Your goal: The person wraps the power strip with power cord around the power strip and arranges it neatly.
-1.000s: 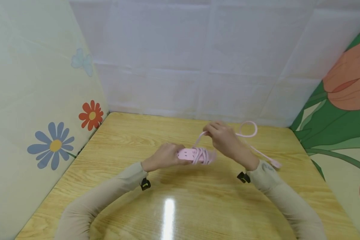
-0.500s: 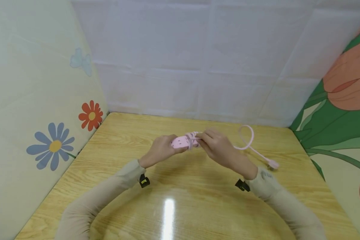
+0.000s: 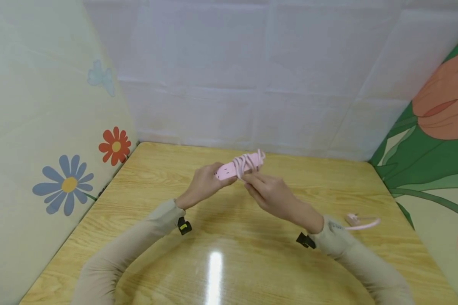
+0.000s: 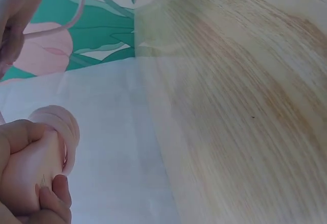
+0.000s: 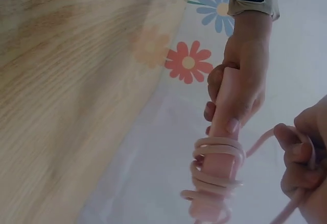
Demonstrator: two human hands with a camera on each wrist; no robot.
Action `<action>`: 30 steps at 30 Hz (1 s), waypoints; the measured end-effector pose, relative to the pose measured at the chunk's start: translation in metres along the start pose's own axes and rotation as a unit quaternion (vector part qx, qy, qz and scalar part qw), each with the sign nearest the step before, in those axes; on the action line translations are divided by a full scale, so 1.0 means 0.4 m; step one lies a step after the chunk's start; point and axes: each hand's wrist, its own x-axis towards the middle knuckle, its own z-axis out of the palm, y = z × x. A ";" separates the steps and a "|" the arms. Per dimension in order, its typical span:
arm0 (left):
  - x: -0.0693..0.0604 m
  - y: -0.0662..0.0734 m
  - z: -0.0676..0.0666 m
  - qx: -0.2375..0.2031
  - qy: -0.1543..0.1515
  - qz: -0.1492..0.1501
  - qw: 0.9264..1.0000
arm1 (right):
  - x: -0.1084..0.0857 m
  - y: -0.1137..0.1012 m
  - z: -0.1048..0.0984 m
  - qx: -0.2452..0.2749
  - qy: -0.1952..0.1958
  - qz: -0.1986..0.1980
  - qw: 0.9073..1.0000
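A pink power strip (image 3: 226,171) is held above the table, its far end tilted up to the right. My left hand (image 3: 205,183) grips its near end. Several turns of pink cord (image 3: 242,164) circle the strip's other half. My right hand (image 3: 276,195) pinches the cord just below the strip; in the right wrist view the cord (image 5: 261,140) runs from the strip into the curled fingers of the right hand (image 5: 304,163). The plug (image 3: 353,219) is right of my right forearm, beside a bend of the cord.
The wooden table (image 3: 168,262) has a bright light reflection near its front. A pale cloth (image 3: 198,76) hangs behind it. Flower-printed sheets stand at the left and right (image 3: 442,169). A black wrist camera (image 3: 184,226) is on the left wrist, another (image 3: 305,240) on the right.
The strip has moved up and left and tilted. My right hand came down and left, from above the strip to below it, with the cord. The loose loop behind the hand has gone and the plug has shifted.
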 end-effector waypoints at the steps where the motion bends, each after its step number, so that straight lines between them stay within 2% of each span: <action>1: 0.001 -0.001 -0.001 -0.009 0.003 0.002 1.000 | -0.003 0.000 0.002 0.004 -0.001 0.003 1.000; 9: 0.008 -0.009 -0.014 -0.040 0.040 -0.012 0.998 | -0.025 0.019 0.006 0.073 -0.030 0.042 0.996; 18: 0.006 0.004 -0.033 -0.060 0.076 -0.017 0.995 | -0.023 0.029 0.001 0.148 -0.082 0.060 0.984; 24: 0.001 0.011 -0.040 -0.073 0.077 -0.011 0.994 | -0.033 0.038 0.008 0.192 -0.130 0.094 0.968; 30: 0.001 0.020 -0.044 -0.083 0.066 -0.024 0.994 | -0.049 0.059 0.014 0.249 -0.145 0.123 0.950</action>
